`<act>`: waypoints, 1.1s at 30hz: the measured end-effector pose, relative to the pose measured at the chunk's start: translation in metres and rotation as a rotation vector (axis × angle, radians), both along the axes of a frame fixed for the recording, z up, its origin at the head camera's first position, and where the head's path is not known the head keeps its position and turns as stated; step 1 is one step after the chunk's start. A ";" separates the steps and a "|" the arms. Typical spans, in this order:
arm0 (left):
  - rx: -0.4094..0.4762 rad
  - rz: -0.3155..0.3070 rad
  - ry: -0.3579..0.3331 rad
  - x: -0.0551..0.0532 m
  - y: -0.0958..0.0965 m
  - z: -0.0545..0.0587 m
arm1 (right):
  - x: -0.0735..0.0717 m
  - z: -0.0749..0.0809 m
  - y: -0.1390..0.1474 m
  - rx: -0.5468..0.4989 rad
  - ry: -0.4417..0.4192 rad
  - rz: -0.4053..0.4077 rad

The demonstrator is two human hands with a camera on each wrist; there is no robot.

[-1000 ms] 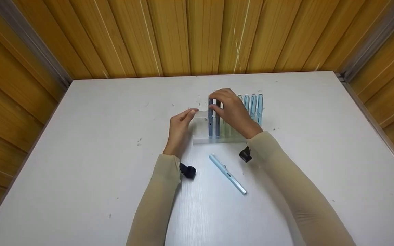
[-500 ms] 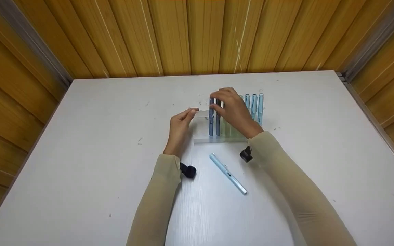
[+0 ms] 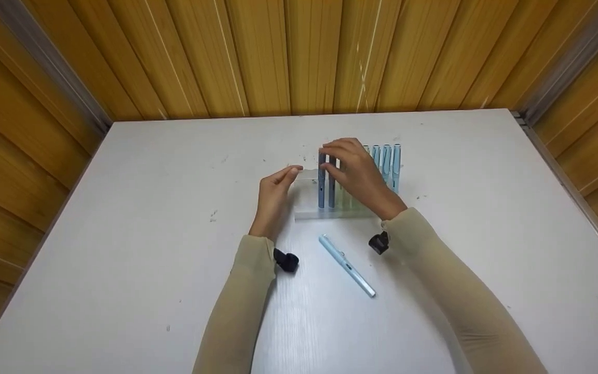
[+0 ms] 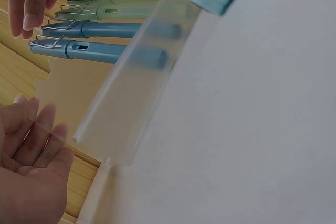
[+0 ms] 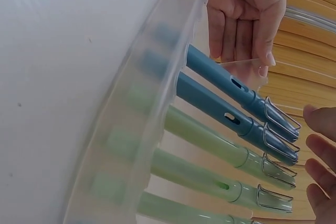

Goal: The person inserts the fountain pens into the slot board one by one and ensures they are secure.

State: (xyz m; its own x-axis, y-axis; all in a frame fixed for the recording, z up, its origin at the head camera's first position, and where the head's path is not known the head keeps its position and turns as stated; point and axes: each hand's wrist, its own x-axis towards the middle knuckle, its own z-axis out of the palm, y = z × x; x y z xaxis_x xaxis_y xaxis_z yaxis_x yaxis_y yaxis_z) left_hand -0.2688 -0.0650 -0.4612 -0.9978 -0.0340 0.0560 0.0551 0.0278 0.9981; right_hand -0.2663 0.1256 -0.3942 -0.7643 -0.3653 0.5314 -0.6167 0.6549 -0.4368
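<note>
A clear plastic pen rack (image 3: 307, 214) holds a row of upright pens. Two dark blue pens (image 3: 321, 179) (image 5: 231, 116) stand leftmost, then green pens (image 5: 205, 174), then light blue pens (image 3: 396, 161) at the right end. My left hand (image 3: 274, 197) pinches the rack's left edge, thumb in front and fingers showing through the sheet in the left wrist view. My right hand (image 3: 356, 169) is at the caps of the dark blue pens. In the right wrist view its loosely bent fingers (image 5: 321, 174) stand just off the clips, holding nothing. It hides part of the row in the head view.
A light blue pen (image 3: 347, 266) lies slantwise on the white table (image 3: 122, 234) in front of the rack, between the forearms. Wood-patterned panels (image 3: 262, 57) rise behind the table and at both sides.
My right hand and wrist have shifted slightly right and toward me, fingers loosening at the dark blue pen's cap. The left hand stays at the rack's edge.
</note>
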 end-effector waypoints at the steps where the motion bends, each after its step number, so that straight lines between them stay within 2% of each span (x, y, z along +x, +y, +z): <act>1: 0.002 0.000 0.002 0.000 0.000 -0.001 | 0.002 0.000 0.001 -0.008 0.019 0.010; 4: 0.013 -0.004 0.018 0.000 0.000 -0.002 | 0.007 -0.001 0.004 -0.034 0.034 0.035; 6: 0.016 -0.008 0.020 0.001 0.000 -0.002 | 0.010 -0.001 0.005 -0.055 -0.001 0.047; 9: 0.017 -0.009 0.011 0.001 -0.001 -0.002 | 0.015 0.001 0.007 -0.095 -0.122 0.076; 12: 0.003 -0.008 0.010 0.002 0.000 -0.002 | 0.021 0.003 0.011 -0.129 -0.285 0.116; 16: -0.010 -0.007 0.018 0.002 0.000 -0.002 | 0.026 0.002 0.016 -0.129 -0.463 0.146; 20: -0.009 0.002 0.015 0.002 0.000 -0.002 | 0.029 -0.001 0.020 -0.101 -0.563 0.160; 29: -0.013 0.006 0.013 0.000 0.001 -0.002 | 0.033 -0.012 0.026 0.012 -0.744 0.249; 33: -0.017 0.011 0.010 0.000 0.001 -0.002 | 0.035 -0.017 0.027 0.087 -0.791 0.259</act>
